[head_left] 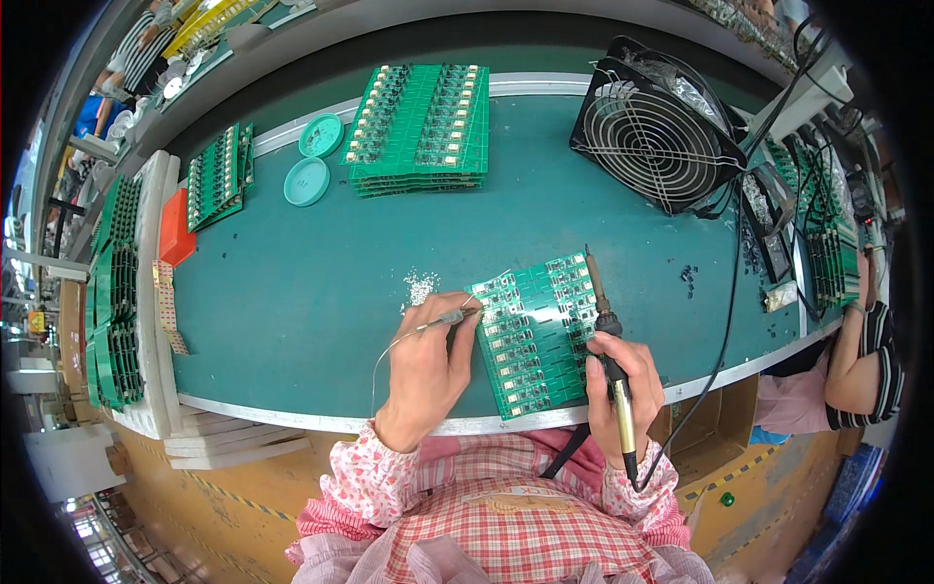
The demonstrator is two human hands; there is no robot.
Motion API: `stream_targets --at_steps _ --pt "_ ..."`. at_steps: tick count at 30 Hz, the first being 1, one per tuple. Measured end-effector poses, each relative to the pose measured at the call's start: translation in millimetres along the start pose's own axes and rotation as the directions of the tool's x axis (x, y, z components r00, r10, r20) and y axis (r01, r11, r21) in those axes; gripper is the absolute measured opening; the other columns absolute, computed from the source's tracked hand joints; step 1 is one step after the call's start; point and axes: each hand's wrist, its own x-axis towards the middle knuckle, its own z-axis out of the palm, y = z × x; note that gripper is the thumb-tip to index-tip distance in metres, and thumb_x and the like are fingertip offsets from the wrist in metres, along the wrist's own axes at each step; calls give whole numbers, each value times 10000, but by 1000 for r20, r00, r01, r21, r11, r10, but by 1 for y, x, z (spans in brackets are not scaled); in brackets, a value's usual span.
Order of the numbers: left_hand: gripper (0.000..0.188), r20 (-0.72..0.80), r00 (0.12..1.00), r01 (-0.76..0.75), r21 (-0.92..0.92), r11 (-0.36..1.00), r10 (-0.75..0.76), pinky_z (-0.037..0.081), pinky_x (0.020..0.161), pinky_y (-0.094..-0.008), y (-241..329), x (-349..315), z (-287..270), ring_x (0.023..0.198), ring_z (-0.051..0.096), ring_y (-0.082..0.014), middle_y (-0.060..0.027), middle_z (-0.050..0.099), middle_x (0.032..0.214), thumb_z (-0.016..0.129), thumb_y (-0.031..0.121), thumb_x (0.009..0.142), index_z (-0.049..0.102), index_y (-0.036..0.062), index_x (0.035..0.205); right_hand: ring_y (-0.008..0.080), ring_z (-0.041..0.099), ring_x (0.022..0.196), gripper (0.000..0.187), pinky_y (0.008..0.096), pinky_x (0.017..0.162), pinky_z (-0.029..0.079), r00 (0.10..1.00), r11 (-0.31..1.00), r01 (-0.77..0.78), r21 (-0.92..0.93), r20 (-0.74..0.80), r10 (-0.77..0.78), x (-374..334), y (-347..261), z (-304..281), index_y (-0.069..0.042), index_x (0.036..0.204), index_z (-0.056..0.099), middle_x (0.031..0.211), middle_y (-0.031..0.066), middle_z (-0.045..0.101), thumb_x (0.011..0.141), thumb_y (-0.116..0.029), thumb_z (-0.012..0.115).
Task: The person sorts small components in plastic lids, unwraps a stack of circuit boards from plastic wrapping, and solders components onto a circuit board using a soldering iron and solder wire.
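Note:
A green circuit board (541, 352) with rows of small components lies at a slight tilt near the front edge of the table. My left hand (428, 365) is at its left edge, closed on a thin silvery solder wire (376, 375) that passes through a slim grey holder (451, 317) and loops down. The holder's end is over the upper left components. My right hand (623, 380) grips a soldering iron (623, 414) upright by its handle, at the board's right edge. The iron's tip points away from me, beside the board's upper right corner.
A stack of circuit boards (418, 131) stands at the back, beside two turquoise dishes (307, 182). A black fan (654, 136) is at back right. Small white parts (419, 288) lie beyond my left hand. More boards (117, 292) stand at left; a co-worker's arm (848, 365) shows at right.

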Motion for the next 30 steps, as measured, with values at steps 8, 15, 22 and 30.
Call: stream_targets --at_steps 8,15,22,30 --pt "145 -4 1000 -12 9 1000 12 513 800 -374 2 2 -1 881 663 -317 -135 687 993 662 -34 875 647 5 1013 251 682 779 298 334 690 531 998 998 -56 30 34 55 2 -7 -2 2 1110 675 899 131 721 823 74 712" --pt "143 -1 1000 4 7 1000 -4 512 801 -380 4 1 1 879 661 -328 -136 689 993 662 -34 870 655 5 1008 172 691 709 212 285 661 530 983 929 -180 322 42 176 -1 -11 3 8 1125 574 805 118 726 972 -128 632" --pt "150 -6 1000 4 6 1000 -4 509 790 -383 4 1 0 876 655 -328 -128 687 998 662 -33 865 654 7 1010 166 718 760 221 278 668 552 961 831 -276 484 121 249 4 -11 11 0 1134 528 819 130 731 992 -147 614" --pt "156 -13 1000 -12 11 1000 12 508 782 -382 2 1 1 873 654 -326 -128 686 999 664 -40 861 652 9 1009 168 726 765 215 275 675 558 961 834 -277 477 130 244 4 -10 12 0 1124 537 819 126 734 989 -145 621"
